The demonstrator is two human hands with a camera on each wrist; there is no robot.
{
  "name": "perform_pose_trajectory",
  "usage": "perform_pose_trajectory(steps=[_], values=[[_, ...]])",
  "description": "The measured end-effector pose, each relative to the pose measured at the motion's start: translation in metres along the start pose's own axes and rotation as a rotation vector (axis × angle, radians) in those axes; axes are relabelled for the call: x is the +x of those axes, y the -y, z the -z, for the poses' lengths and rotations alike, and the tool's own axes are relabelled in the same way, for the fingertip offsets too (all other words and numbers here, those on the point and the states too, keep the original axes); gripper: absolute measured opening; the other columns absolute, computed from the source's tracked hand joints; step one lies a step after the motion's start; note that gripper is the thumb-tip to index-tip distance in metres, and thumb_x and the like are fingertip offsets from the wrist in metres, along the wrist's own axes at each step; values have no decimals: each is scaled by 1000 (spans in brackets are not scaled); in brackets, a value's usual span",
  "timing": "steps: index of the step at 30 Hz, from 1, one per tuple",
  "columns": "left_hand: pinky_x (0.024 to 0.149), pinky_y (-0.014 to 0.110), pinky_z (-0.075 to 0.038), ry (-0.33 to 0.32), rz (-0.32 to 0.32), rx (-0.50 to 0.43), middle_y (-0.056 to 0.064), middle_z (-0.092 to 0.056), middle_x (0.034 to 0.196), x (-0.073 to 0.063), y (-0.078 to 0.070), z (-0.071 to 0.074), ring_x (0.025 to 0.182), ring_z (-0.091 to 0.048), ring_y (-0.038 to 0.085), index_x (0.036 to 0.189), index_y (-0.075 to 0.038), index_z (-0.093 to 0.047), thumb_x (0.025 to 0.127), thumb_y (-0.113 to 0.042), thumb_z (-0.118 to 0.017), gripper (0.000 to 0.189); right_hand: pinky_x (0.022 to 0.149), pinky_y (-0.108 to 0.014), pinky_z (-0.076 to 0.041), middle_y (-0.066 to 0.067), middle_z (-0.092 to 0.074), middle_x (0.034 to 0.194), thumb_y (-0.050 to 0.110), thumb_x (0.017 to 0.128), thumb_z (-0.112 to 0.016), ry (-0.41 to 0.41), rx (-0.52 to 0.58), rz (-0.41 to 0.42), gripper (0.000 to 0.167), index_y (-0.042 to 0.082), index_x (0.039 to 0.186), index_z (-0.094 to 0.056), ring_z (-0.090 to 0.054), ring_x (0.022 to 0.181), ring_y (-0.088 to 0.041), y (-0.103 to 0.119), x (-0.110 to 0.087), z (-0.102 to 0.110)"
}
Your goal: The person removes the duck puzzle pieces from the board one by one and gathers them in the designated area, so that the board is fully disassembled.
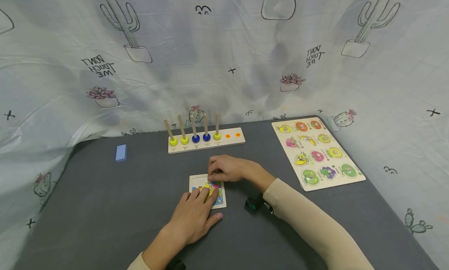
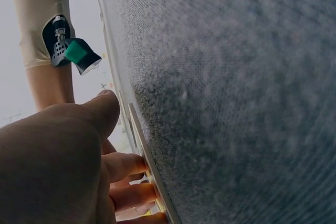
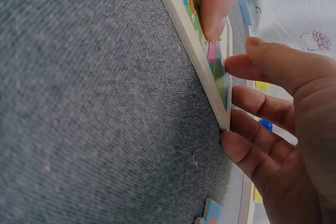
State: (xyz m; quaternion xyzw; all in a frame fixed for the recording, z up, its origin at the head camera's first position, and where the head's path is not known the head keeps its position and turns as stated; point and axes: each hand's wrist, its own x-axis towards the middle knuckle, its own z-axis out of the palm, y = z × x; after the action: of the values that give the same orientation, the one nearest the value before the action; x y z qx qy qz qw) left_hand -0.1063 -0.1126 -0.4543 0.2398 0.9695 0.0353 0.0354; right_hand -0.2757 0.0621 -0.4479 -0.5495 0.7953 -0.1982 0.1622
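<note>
Picture puzzle point(image 1: 198, 180) in its shallow wooden frame lies flat on the dark cloth point(image 1: 140, 215), right under my two hands. My left hand point(image 1: 194, 216) is spread over its near part, fingers fairly straight and resting on the pieces point(image 1: 220, 200), thumb held out wide. My right hand point(image 1: 228, 168) is bent over the far right corner, fingertips against the edge; I cannot tell whether finger and thumb pinch a piece there.

I judge the puzzle well along but unfinished. Beneath and beside my left fingers, blue, yellow, pink and green picture parts sit in the frame, while the strip just beyond that hand, left of my right fingertips, is pale and looks unfilled. Near my right fingers lies what looks like a loose piece point(image 3: 212, 211), cut off by the view, so at least one probably remains to fit. How many others are left, my hands hide.
</note>
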Motion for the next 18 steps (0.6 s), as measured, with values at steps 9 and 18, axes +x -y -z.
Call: perform_pose_trajectory(steps=[9,18], values=[[95,51,-44,7,7,5,4,-55,136,0,-1,1,117,-51,26,155,-22,-49,101,-65,-47,69,82,-26,-47,5,-58,106,30,107,-58,-4,14,0,19,22,103,-75,-55,90,-7,-1,2,-1],[95,51,-44,23,13,15,4,-54,137,1,-2,2,117,-50,26,157,-22,-46,102,-66,-45,71,72,-23,-42,8,-52,90,33,105,-61,-54,71,18,16,24,92,-63,-51,78,-9,-2,1,0]])
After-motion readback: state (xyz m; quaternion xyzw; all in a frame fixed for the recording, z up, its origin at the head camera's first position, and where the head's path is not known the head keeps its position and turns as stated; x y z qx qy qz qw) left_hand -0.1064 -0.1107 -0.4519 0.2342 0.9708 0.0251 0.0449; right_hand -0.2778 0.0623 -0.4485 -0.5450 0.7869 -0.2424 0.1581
